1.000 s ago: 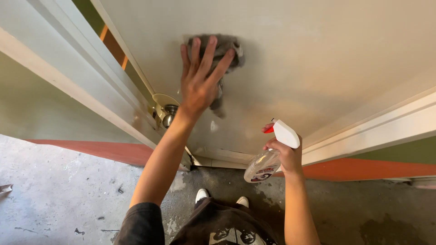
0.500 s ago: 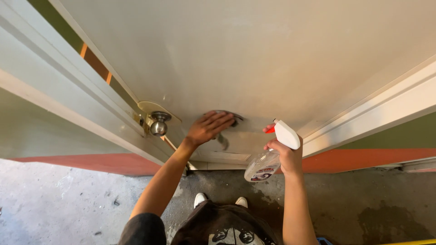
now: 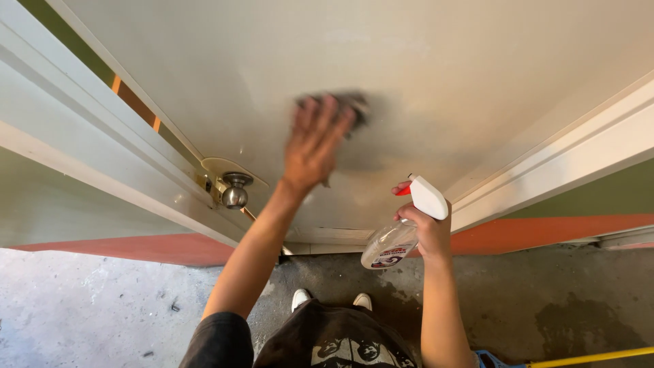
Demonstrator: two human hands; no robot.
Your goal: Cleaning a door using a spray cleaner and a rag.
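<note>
left hand [image 3: 315, 144] is spread flat, fingers splayed, pressing a dark grey cloth [image 3: 347, 105] against the pale door [image 3: 477, 61]; the cloth shows only past the fingertips and both are motion-blurred. right hand [image 3: 426, 228] is closed around the neck of a clear spray bottle [image 3: 395, 238] with a white head and red trigger, held low, just off the door face, nozzle toward it, bottle body angled down and to the left. the cloth sits mid-panel, above and right of the round metal door knob [image 3: 236, 192], well apart from it. white door frame [image 3: 68, 136] runs on the left. below, grey concrete floor [image 3: 82, 307] and the white toes of two shoes [image 3: 330, 300].
</note>
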